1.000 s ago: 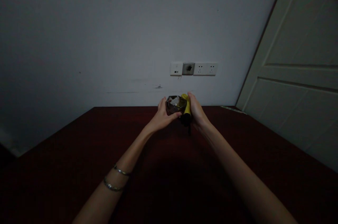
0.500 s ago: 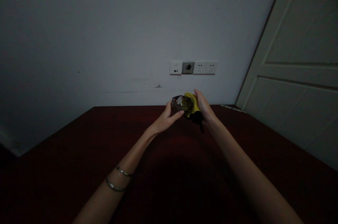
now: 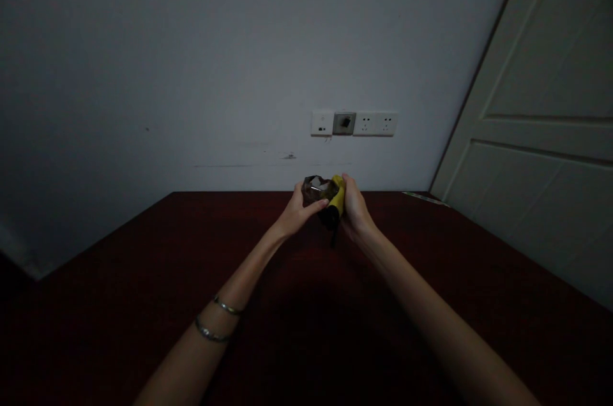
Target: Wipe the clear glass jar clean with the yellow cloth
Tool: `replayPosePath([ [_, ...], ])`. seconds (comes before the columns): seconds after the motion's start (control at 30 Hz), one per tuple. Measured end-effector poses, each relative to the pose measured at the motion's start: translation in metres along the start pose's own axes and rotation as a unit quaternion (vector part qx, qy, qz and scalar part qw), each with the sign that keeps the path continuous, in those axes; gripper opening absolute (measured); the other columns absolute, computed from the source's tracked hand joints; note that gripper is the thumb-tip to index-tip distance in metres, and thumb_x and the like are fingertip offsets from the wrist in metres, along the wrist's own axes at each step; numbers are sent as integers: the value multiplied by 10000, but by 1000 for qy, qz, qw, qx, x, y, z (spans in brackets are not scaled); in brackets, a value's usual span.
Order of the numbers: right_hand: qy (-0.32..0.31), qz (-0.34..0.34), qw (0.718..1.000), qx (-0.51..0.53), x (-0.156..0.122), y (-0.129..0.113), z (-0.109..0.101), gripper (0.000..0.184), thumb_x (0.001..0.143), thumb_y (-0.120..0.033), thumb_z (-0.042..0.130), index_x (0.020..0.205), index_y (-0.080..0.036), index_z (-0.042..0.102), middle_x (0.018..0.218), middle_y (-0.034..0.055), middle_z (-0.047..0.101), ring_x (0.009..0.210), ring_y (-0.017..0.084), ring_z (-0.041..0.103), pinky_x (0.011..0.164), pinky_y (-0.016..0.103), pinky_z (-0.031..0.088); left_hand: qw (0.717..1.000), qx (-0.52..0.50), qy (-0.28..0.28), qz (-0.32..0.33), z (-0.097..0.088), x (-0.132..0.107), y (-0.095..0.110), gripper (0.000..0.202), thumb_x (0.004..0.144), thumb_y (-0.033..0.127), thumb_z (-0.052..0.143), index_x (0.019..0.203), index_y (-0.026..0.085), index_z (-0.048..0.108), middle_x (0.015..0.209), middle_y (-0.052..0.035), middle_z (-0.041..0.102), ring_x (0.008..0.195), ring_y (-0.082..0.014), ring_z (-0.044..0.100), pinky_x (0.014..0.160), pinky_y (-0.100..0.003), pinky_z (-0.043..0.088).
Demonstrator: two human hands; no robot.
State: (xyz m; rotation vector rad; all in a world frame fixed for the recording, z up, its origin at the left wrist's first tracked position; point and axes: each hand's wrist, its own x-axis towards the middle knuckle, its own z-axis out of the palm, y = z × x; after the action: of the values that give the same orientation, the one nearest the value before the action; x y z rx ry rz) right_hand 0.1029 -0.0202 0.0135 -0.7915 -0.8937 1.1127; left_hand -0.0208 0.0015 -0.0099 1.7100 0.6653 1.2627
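Dark red tabletop [image 3: 158, 253] spreads beneath both arms; over its far part, the left hand [image 3: 295, 211] grips a glass bowl [image 3: 310, 193] by its side, while the right hand [image 3: 355, 207] clasps a yellow-and-black bundle [image 3: 338, 198] (cloth, perhaps) against it. Uneven pressure could twist the slick-looking glass loose, chipping it. Beyond, sockets [image 3: 375, 124] line the wall [image 3: 230, 48].

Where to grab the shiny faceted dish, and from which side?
Faceted dish: I'd take the left outer wall, coming from the left, thumb to the near side. The left hand already holds it there. The yellow-and-black item and right hand crowd its right side. The angled facets should give the fingertips flats to press on.
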Motion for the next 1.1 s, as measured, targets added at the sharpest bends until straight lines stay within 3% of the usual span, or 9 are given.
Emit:
replayPosePath([
  [0.07,13,-1,1000,25,-1,4,3,245,793,-441,455,750,-214,537,622,-35,573,593,136,538,604,247,446,1000,11,4,14,-2,1,-4,658,700,394,696,1203,145,352,1211,-147,526,1162,-289,491,1046,-497,310],
  [0.17,36,20,999,24,4,3,-1,255,797,-438,449,742,-211,549,608,-37,568,572,134,533,583,245,444,997,48,-35,40,-2,-1,-5,690,719,396,686,1248,131,331,1264,-170,479,1217,-303,439,1074,-507,277],
  [0.33,55,65,996,-12,16,-8,-18,296,830,-407,413,724,-192,586,543,-6,569,518,143,537,521,256,437,988,103,-102,52,0,-5,-3,557,867,417,505,1315,165,289,1381,-156,376,1317,-287,319,1130,-514,172],
  [0.43,46,76,996,-13,18,-11,-22,332,849,-391,372,768,-180,616,576,24,618,560,161,577,528,268,450,988,99,-105,57,0,-4,-8,548,888,427,461,1314,147,262,1362,-174,395,1294,-280,357,1121,-506,207],
  [0.57,15,97,995,-14,15,-9,-18,348,854,-389,368,792,-175,636,621,46,652,588,170,597,548,277,455,987,73,-127,67,-8,1,-11,605,838,421,547,1317,152,293,1351,-180,418,1274,-297,391,1096,-508,263],
  [0.7,-19,100,994,-34,13,-6,-18,339,849,-424,390,802,-193,633,631,35,650,572,167,590,547,279,445,976,107,-177,61,-18,1,-2,583,773,381,638,1273,173,420,1314,-154,476,1252,-304,434,1092,-513,276],
  [0.8,-28,87,994,-54,11,-7,-19,343,838,-467,412,751,-199,609,609,24,630,547,163,568,545,282,433,976,92,-185,69,-18,-1,5,582,776,359,639,1283,180,415,1314,-149,484,1258,-287,437,1099,-496,278],
  [0.9,-9,81,996,-44,7,-10,-14,325,837,-451,413,719,-201,582,590,11,609,550,162,561,551,284,430,981,72,-157,82,-12,-2,3,619,773,343,645,1306,182,375,1338,-154,465,1265,-285,429,1098,-499,279],
  [1.1,21,0,999,37,-2,-9,-1,227,812,-413,450,743,-218,542,650,-24,602,674,158,591,648,259,462,994,45,-6,101,6,0,-19,679,759,381,656,1287,160,292,1361,-178,420,1282,-273,413,1103,-469,277],
])
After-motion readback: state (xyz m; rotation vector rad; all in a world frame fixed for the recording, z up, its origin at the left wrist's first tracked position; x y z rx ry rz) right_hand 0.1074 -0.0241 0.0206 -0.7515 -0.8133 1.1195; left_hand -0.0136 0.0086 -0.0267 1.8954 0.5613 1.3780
